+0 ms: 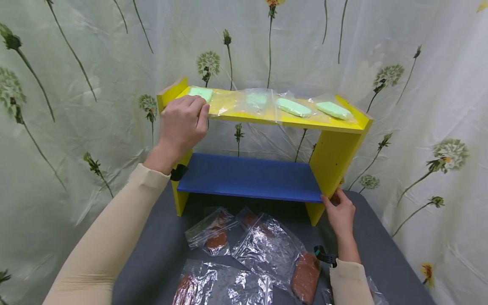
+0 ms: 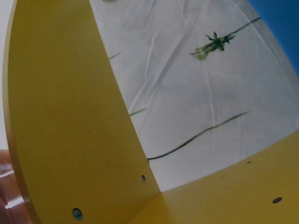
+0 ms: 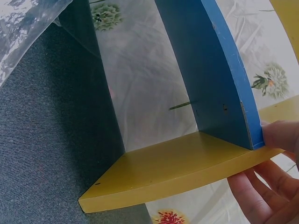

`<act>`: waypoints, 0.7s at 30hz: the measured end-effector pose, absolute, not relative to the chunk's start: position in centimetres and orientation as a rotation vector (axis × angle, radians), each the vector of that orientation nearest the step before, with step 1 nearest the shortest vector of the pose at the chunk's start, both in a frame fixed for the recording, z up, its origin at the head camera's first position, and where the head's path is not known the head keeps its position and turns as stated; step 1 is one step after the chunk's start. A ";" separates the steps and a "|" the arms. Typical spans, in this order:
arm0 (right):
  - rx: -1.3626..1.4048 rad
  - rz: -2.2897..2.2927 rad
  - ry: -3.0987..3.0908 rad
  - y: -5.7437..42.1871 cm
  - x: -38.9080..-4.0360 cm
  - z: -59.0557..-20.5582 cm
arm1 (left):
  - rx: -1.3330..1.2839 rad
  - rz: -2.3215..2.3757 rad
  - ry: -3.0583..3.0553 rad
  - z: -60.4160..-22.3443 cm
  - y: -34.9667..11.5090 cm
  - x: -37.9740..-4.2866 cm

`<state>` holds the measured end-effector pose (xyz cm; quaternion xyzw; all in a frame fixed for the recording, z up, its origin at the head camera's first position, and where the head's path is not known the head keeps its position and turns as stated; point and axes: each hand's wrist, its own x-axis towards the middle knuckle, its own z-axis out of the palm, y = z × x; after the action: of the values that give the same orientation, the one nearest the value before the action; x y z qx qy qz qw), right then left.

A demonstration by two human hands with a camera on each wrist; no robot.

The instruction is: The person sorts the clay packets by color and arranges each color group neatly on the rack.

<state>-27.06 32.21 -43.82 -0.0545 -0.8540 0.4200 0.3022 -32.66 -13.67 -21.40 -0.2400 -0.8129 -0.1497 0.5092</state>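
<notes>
At least four clear bags (image 1: 263, 250) and some reddish-brown lumps (image 1: 306, 277) up front on one grey table (image 1: 375, 241). Right hand (image 1: 340, 214) pinches the side of one yellow shelf unit (image 1: 337, 159) behind them, by its single blue board (image 1: 248, 176). Left hand's (image 1: 183, 123) at the top left, can't tell if it's gripping. Four pale green slabs (image 1: 293, 108) up there, flowery curtain (image 1: 244, 42) behind.

Flower-printed pale curtain (image 1: 244, 51), dark grey table (image 1: 152, 254)

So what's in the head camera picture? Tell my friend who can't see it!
A person's left hand grips the top of a yellow shelf unit; the right hand holds its side near the blue shelf. Bagged green pieces lie on top, bagged brown pieces on the table.
</notes>
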 end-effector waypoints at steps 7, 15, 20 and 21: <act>-0.143 1.113 -2.264 32.3 -27.1 -43.8 | -0.561 -0.366 -2.042 -21.3 -14.1 -33.1; -0.164 1.107 -2.278 32.2 -27.1 -43.6 | -0.587 -0.433 -1.880 -21.8 -14.6 -31.9; -0.163 1.096 -2.276 32.2 -27.0 -43.7 | -0.576 -0.453 -1.783 -22.4 -15.3 -30.3; -0.162 1.094 -2.275 32.2 -27.0 -43.7 | -0.574 -0.460 -1.769 -22.6 -15.4 -30.0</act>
<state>-27.03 32.21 -43.70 -0.0611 -0.8577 0.4122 0.3011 -30.03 -15.40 -22.59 -0.2453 -0.7552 -0.1964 0.5753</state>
